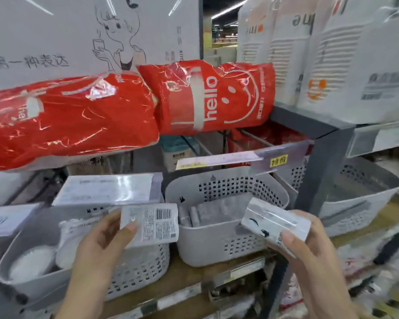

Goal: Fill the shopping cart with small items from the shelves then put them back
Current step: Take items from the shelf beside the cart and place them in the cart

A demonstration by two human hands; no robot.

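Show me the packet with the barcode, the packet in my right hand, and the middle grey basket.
Barcode packet [156, 223], head view, on its printed label.
Right-hand packet [274, 221], head view, on its upper face.
Middle grey basket [217, 246], head view, on its front wall.

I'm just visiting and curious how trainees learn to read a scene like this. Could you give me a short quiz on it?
1. True or false: both hands hold a small white packet.
2. Which packet shows a barcode? A) the packet in the left hand B) the packet in the right hand
3. Fill in: the word printed on the red pack above the baskets is ____.

Key: 1 true: the left packet and the right packet are each gripped. 2 A. 3 hello.
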